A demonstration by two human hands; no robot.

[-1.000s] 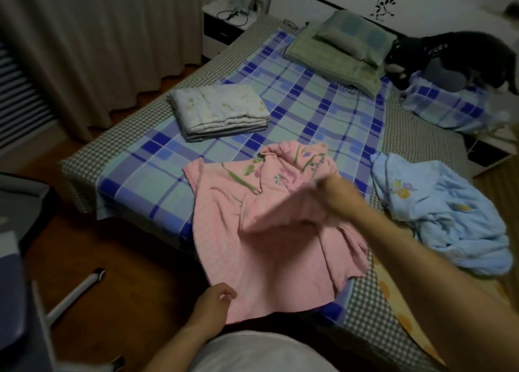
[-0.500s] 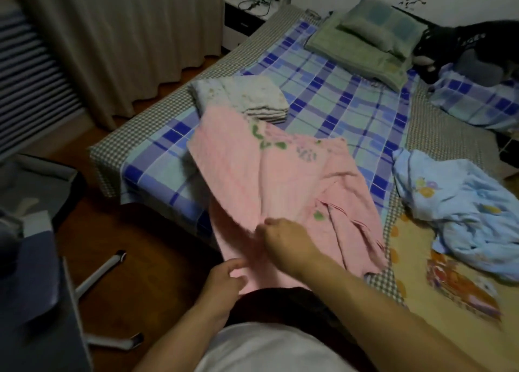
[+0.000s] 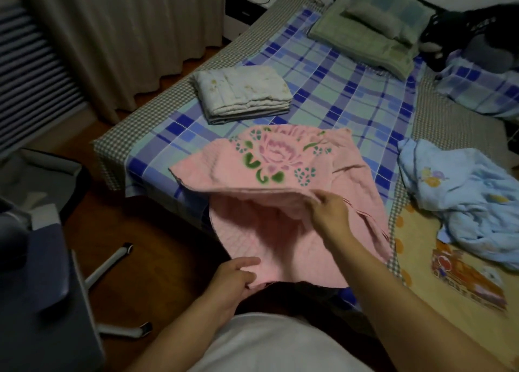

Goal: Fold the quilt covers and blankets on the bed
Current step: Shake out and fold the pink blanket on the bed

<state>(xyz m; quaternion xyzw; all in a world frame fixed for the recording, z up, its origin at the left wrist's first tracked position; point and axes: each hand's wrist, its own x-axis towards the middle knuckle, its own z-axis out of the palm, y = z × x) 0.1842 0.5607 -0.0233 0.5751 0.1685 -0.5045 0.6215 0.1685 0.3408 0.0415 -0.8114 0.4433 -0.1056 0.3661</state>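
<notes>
On checked bed [image 3: 331, 71], soft quilted pink blanket [image 3: 280, 231], both hands pinching edges

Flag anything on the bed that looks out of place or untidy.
The light blue blanket lies crumpled in a heap near the bed's right side, unlike the white quilt folded in a neat stack. The pink blanket is mid-fold, held by the left hand and right hand. No damage shows.

Pink blanket [image 3: 280, 223], rose print: half-folded, draped over bed's [image 3: 351, 96] near edge at 6 o'clock. White quilt cover [image 3: 244, 92]: folded flat, lay at 11 o'clock. Light-blue blanket [image 3: 460, 197]: crumpled, unfolded, lay at 3 o'clock.
</notes>
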